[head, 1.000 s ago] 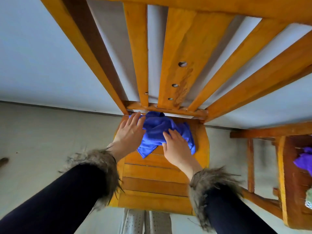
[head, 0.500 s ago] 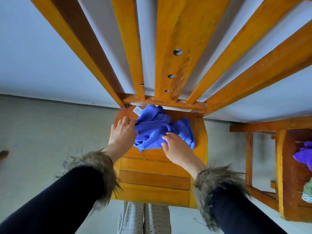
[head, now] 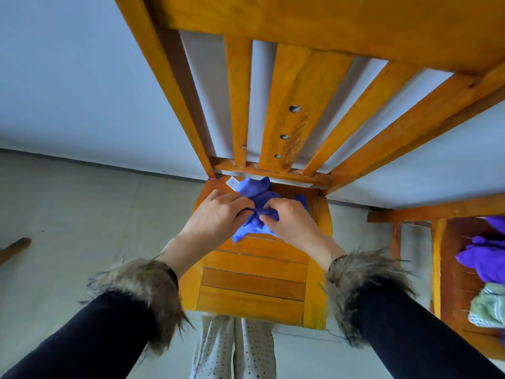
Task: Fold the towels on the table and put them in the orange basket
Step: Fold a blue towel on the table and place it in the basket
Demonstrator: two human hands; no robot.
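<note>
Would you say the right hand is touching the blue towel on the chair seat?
Touching: the head view shows the right hand with fingers curled into the blue towel.

Chair backrest blocks beyond; front seat slats lie bare.

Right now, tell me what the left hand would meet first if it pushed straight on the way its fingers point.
The left hand points toward the right hand, pinching the blue towel between them. It would bunch that towel first, then probably meet the right hand's fingers.
</note>
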